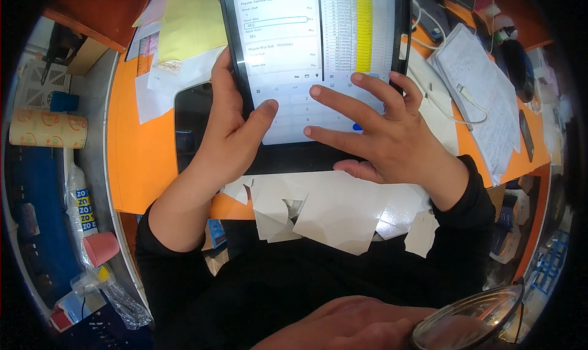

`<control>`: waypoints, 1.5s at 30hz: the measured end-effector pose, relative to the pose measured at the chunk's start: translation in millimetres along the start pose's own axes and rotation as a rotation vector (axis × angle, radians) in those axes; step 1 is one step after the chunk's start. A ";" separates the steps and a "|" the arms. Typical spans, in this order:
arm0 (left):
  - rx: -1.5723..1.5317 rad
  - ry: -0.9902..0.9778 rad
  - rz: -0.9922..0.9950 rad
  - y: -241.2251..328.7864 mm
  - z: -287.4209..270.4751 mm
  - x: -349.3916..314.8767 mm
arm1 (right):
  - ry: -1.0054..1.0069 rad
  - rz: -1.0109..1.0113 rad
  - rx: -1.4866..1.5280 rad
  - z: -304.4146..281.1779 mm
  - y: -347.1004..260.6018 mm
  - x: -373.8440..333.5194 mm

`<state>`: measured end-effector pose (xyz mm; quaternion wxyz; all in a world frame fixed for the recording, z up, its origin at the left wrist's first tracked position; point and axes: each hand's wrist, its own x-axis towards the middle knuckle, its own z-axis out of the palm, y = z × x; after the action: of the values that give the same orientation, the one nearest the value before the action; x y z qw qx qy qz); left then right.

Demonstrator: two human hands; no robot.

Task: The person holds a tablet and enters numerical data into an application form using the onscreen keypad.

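Observation:
A tablet [278, 62] with a dark frame leans over the desk, its lit screen split between a form with entry boxes and a table with a yellow column. A number keypad shows along the screen's lower part. My left hand [236, 123] grips the tablet's left edge, thumb on the front. Over the keypad, my right hand [392, 126] has its fingers spread; the fingertips are at or just above the glass, and I cannot tell which touch. Behind the tablet's left side is a flat black panel [191, 129], partly hidden.
Cut white sheets [337, 212] lie along the near edge of the orange desk [144, 172]. Yellow paper [193, 28] and other sheets are at the far left. On the right are written papers [474, 105] with a white cable [470, 98]. A pink cup [101, 249] stands off the desk's left side.

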<state>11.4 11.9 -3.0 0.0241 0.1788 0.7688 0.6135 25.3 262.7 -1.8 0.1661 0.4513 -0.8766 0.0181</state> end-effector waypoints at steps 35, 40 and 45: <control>0.030 -0.010 -0.019 6.9 -0.5 1.6 | 0.261 -0.141 0.201 -17.6 29.3 -7.8; 0.037 -0.015 -0.045 6.7 -0.8 1.0 | 0.287 -0.113 0.161 -13.9 30.1 -6.3; 0.080 -0.038 0.018 4.3 -2.9 1.0 | 0.292 -0.124 0.147 -18.6 25.8 -2.8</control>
<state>10.8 10.3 2.0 0.0262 0.1980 0.7904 0.5790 11.4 283.5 17.9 0.2591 0.5079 -0.8100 0.1373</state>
